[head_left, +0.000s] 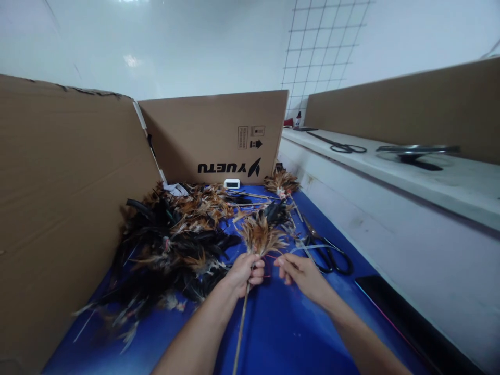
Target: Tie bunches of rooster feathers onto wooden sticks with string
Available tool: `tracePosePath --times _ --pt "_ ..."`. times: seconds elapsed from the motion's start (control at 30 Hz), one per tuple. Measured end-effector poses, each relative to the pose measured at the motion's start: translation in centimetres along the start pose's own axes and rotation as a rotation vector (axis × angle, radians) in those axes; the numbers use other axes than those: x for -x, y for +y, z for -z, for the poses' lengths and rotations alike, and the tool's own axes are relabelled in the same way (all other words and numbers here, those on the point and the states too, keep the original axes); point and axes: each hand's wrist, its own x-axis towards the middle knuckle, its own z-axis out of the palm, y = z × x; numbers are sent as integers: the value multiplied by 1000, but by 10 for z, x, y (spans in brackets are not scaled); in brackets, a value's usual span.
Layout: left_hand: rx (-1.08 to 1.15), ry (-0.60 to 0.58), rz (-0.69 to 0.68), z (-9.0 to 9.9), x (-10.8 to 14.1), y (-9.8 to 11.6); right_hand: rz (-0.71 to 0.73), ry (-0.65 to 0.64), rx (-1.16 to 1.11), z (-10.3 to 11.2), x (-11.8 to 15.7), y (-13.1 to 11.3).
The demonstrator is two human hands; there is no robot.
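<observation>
My left hand [245, 272] is closed around a thin stick [242, 327] just below a tuft of brown feathers [261, 235], which together look like a feather duster. The stick's lower end runs down toward me. To the right, my right hand [300, 272] pinches a red thread [270, 255] that stretches from the base of the tuft. Beyond the right hand lie black-handled scissors [332, 256] and a pale strip across them. Left of my hands spreads a heap of black and brown feathers [172, 245].
Cardboard panels [70, 208] wall in the blue table [281, 333] at the left and back. A small white digital device [232, 184] and another feather bundle [282, 182] sit at the rear. On the right are a black flat object [406, 317] and a white ledge [461, 182] bearing scissors [347, 148].
</observation>
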Motion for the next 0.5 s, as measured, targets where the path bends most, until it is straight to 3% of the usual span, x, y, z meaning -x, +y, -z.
tracePosePath --times 0.1,0.27,0.37,0.5 --pt "-129 73 -38 -3 1 -1 35 25 173 7 7 -16" --pt "-276 139 -65 -8 4 -6 237 12 471 12 6 -57" --pt "-346 122 -114 -9 5 -10 315 -61 673 7 -7 -82" --pt "-322 146 -96 -7 3 -16 315 -231 943 -3 -32 -106"
